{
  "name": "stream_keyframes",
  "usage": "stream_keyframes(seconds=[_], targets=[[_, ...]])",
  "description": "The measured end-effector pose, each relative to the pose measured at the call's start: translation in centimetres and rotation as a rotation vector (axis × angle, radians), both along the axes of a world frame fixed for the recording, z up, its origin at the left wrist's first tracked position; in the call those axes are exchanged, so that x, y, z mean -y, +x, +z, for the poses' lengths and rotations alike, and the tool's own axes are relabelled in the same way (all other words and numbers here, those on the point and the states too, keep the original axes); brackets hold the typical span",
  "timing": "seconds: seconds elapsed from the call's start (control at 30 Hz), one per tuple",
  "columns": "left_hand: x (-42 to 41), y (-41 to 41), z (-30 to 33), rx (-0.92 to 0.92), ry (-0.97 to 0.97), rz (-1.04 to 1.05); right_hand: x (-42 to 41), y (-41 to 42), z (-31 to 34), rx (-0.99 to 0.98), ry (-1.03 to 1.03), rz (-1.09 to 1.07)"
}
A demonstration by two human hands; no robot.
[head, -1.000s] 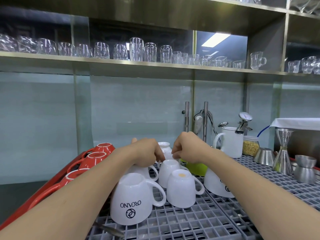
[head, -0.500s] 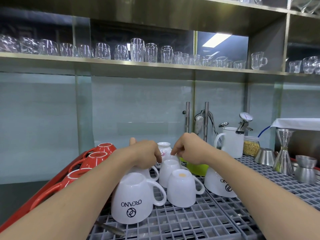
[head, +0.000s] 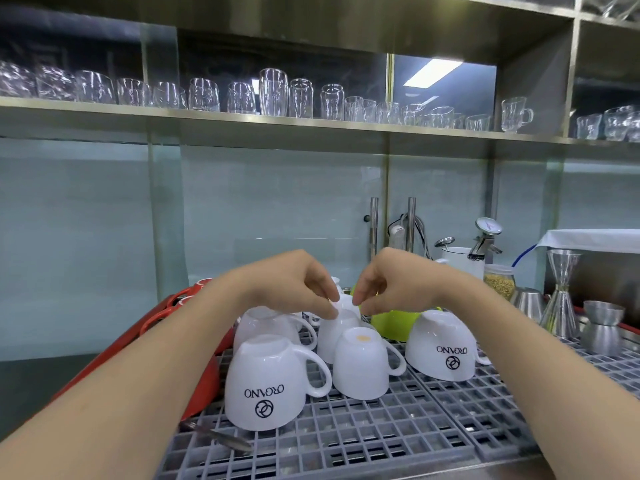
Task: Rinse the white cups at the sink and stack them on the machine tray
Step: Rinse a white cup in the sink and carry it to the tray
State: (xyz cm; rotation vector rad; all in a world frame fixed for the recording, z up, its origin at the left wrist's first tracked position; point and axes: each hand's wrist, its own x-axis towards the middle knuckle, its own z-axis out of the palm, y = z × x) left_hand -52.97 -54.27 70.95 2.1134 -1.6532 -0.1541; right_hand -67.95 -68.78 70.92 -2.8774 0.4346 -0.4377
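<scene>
Fingers of the left hand point(head: 294, 289) and right hand point(head: 388, 285) are pinching a small upturned white cup point(head: 346, 303) from either side, directly beneath both, sitting atop another cup point(head: 337, 336) on the grey tray point(head: 398, 427).

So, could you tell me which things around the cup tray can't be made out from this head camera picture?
- Small white cup: mostly hidden behind the left hand and right hand; whether they grip it or only touch it is unclear.
- Red cups: largely covered by the left forearm.
- Green container: shape hidden by the right hand and the cups.
- Metal utensil on the grid tray: blurred, kind unclear.
- Sink: out of frame.
</scene>
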Motion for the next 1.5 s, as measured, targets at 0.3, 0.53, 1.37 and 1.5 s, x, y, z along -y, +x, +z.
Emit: stream_keyframes(seconds=[0.3,0.53,1.37,1.5], targets=[[0.4,-0.6,-1.1,0.152,0.015,0.044,0.2,0.6,-1.3,-0.153,-0.054,-0.051],[0.5,-0.9,-1.2,0.143,0.019,0.043,0.3,0.6,-1.4,-0.181,-0.087,-0.04],[0.9,0.9,-1.1,-0.144,-0.173,-0.022,0.7,-0.4,-0.2,0.071,-0.045,0.012],[0.6,0.5,-0.8,-0.279,-0.299,-0.024,0.9,-0.6,0.3,0.241,-0.035,0.011]])
